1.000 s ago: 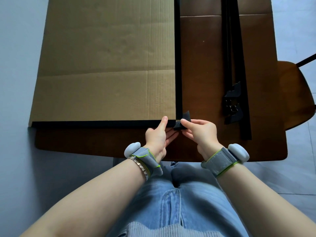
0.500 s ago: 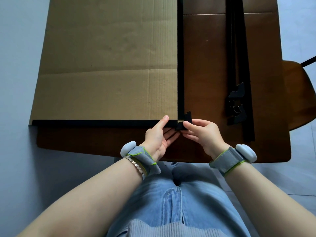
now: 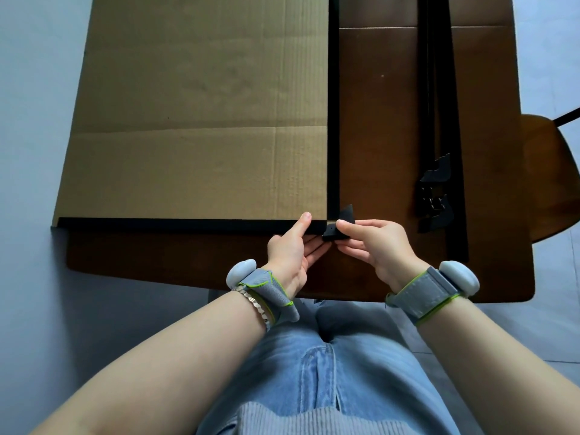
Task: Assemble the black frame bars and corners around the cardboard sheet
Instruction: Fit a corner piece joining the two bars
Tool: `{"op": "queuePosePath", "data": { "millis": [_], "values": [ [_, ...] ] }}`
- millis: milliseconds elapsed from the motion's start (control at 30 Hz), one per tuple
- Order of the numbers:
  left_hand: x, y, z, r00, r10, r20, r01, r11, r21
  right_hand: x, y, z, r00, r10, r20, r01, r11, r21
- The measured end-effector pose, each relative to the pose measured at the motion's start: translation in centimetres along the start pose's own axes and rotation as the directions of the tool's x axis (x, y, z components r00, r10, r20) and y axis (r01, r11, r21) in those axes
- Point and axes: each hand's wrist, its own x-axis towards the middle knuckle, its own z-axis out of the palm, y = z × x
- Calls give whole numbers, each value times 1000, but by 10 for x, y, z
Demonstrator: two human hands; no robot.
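Cardboard sheet (image 3: pixel 194 120): lies flat on the table (image 3: pixel 376 120), filling its left part.
Near bar (image 3: pixel 175 224): seated along the sheet's near edge; its right end stops at the open corner.
Left hand (image 3: pixel 292 249): my thumb presses down on the end of the near bar; the fingers lie straight towards the corner. Nothing is gripped.
Side bar (image 3: pixel 333 120): runs up the sheet's right edge; its near end meets the near bar, and I judge the joint still uncapped.
Corner piece (image 3: pixel 344 215): at the joint, tilted, not yet pushed home.
Right hand (image 3: pixel 379 246): fingers and thumb pinch the corner piece.
Step in hand: fitting this corner onto both bar ends.
Method advised: keep my thumb firm so the near bar cannot slide left; level the piece, line it up with both bar ends, then push in squarely. Forcing it while tilted could lift the bar off the sheet.
Spare corners (image 3: pixel 434 196): a small pile, loose on the table to the right.
Spare bars (image 3: pixel 456 152): lying lengthwise just beside the pile.
Containers: none in view; all parts lie loose.
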Motion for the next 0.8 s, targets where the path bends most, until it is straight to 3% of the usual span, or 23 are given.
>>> {"op": "queuePosePath", "data": {
  "millis": [233, 467, 600, 800],
  "values": [
    [-2, 1, 2, 999, 40, -2, -40, 999, -9, 0, -5, 0, 1000, -10, 14, 11, 998, -62],
    [1, 2, 2, 1000, 7, -24, -7, 1000, -9, 3, 2, 7, 983, -171, -72, 147, 955, -258],
    [5, 4, 0, 999, -47, 7, 47, 998, 32, 4, 8, 7, 979, -199, -54, 182, 956, -229],
    [5, 4, -1, 996, -71, 46, 70, 997, 8, 12, 15, -2, 992, -107, 65, 108, 994, -6]
  ]
}}
